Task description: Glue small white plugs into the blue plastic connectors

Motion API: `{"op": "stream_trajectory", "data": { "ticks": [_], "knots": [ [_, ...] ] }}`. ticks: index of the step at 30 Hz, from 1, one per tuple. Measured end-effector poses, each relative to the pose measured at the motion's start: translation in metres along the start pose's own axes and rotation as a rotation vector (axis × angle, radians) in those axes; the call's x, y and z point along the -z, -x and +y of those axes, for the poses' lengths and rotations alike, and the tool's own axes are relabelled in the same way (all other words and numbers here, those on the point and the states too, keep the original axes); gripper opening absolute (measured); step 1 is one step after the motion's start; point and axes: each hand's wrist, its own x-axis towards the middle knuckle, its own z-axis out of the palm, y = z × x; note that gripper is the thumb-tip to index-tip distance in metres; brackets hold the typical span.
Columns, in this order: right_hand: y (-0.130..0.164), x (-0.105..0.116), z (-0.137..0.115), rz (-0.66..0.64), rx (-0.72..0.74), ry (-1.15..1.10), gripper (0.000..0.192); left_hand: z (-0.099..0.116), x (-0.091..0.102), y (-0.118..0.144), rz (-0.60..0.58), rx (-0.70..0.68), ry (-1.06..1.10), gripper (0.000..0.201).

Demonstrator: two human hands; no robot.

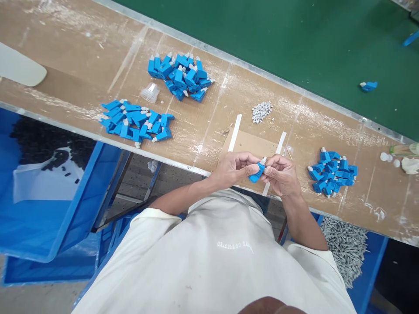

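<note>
At the bench edge [183,163], left hand [233,168] and right hand [282,174] pinch a blue connector [257,173].

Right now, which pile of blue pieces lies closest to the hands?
The pile at the right, just beside the right hand; the other two piles lie far off left.

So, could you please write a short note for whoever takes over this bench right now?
Left hand and right hand together pinch one blue part with a white tip, above the cardboard pad.
Blue parts lie in three piles: far pile, left pile, right pile. Small grey pieces sit beyond the pad.
Which piles are finished cannot be told.
</note>
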Motion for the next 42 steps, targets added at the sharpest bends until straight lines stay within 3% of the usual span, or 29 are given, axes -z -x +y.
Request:
{"op": "stream_trajectory", "data": {
  "ticks": [12,21,26,35,37,39,42],
  "knots": [
    [-0.004,-0.005,0.002,-0.087,-0.069,-0.01,0.055,0.009,0.001,0.007,0.005,-0.062,-0.081,0.043],
    [-0.001,-0.016,-0.007,-0.081,-0.041,0.004,0.058,0.016,-0.001,0.002,0.005,0.059,0.198,0.043],
    [-0.001,-0.015,-0.012,-0.186,-0.093,-0.024,0.061,0.019,-0.001,-0.001,0.011,0.133,0.283,0.044],
    [-0.001,-0.014,-0.009,-0.133,-0.075,0.029,0.055,0.013,-0.002,0.003,0.02,0.029,0.097,0.045],
    [0.001,-0.013,-0.009,-0.073,-0.01,0.089,0.052,0.015,0.008,-0.001,0.014,0.007,-0.016,0.047],
    [0.004,-0.011,-0.011,-0.047,0.04,0.15,0.047,0.026,0.032,-0.011,0.083,-0.043,-0.214,0.045],
    [0.012,-0.003,-0.014,-0.095,0.063,0.198,0.043,0.061,0.09,-0.035,0.428,-0.18,-0.626,0.029]
  ]
}}
